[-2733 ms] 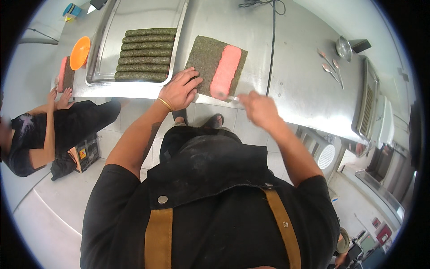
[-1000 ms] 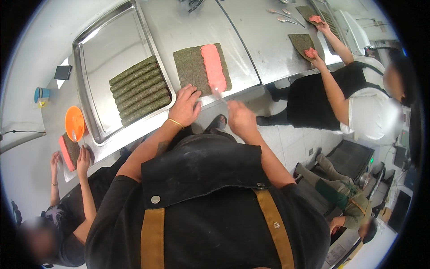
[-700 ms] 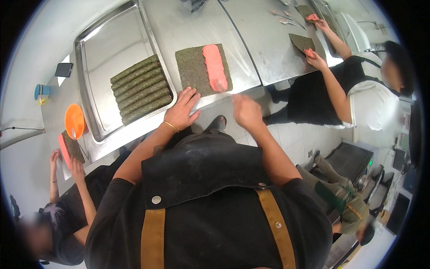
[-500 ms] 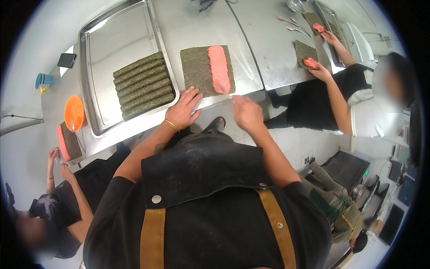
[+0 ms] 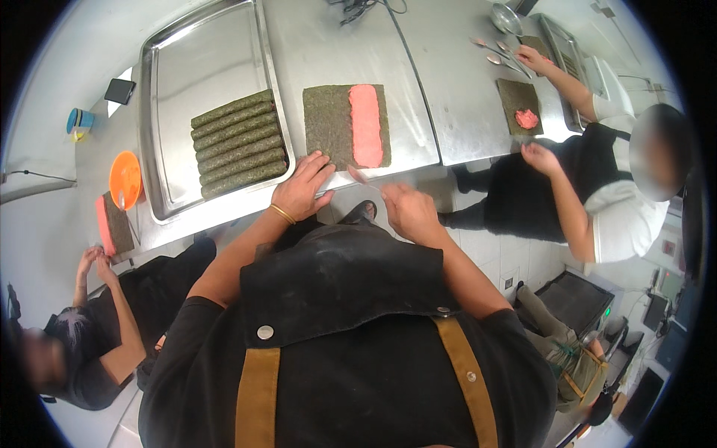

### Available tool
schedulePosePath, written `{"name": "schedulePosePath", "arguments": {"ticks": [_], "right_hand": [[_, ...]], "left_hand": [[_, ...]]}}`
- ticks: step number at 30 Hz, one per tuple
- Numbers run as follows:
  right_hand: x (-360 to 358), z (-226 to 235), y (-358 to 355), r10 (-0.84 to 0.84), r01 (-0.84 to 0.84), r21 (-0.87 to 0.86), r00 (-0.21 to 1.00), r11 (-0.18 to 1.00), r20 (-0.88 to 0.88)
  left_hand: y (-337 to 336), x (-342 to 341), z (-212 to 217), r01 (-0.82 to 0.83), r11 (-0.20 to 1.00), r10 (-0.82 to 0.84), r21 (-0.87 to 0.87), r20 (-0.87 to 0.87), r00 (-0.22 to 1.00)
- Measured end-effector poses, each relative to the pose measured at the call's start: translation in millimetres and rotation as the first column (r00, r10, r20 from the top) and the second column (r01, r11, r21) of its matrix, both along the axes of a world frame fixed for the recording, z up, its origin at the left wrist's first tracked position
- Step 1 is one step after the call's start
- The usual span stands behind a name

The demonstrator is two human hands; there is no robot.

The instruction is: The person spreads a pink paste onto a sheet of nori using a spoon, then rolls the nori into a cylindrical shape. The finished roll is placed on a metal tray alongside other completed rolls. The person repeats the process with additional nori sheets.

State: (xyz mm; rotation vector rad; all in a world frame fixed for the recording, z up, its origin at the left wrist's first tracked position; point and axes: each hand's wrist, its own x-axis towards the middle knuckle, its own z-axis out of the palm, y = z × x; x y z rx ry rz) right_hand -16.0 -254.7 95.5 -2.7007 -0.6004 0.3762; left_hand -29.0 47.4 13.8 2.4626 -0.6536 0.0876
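A dark green seaweed sheet (image 5: 326, 119) lies flat on the steel table in front of me. A long, even strip of pink paste (image 5: 366, 123) runs down its right part, from the far edge toward the near one. My left hand (image 5: 300, 185) rests with outstretched fingers at the sheet's near left corner, holding nothing. In my right hand (image 5: 412, 213) is a spoon (image 5: 358, 175), its pink-smeared end pointing left just off the near edge of the sheet, below the paste. The fingers are closed round its handle.
Left of the sheet, a large steel tray (image 5: 168, 104) holds several seaweed rolls (image 5: 237, 145). Beyond it are an orange bowl (image 5: 125, 179) and a blue cup (image 5: 79, 119). Co-workers handle similar sheets on both sides; spoons (image 5: 499, 60) and a metal bowl (image 5: 506, 19) lie far right.
My right hand has drawn the spoon off the paste toward me and the left. My left hand stays in place. The right co-worker has let go of a sheet and reaches toward the spoons.
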Motion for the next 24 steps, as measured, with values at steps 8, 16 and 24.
{"name": "schedulePosePath", "arguments": {"ticks": [8, 16, 24], "right_hand": [[76, -3, -34, 0.215, -0.236, 0.187, 0.969, 0.954, 0.124], [206, -25, -8, 0.209, -0.221, 0.016, 0.942, 0.975, 0.264], [168, -12, -24, 0.528, -0.532, 0.011, 0.843, 0.847, 0.101]], "left_hand": [[-5, 0, 3, -0.026, 1.0, 0.026, 0.006, 0.017, 1.0], [-6, 1, 4, -0.022, 0.998, 0.021, 0.053, 0.019, 1.0], [-5, 1, 2, -0.02, 0.996, 0.022, 0.082, -0.027, 0.999]]}}
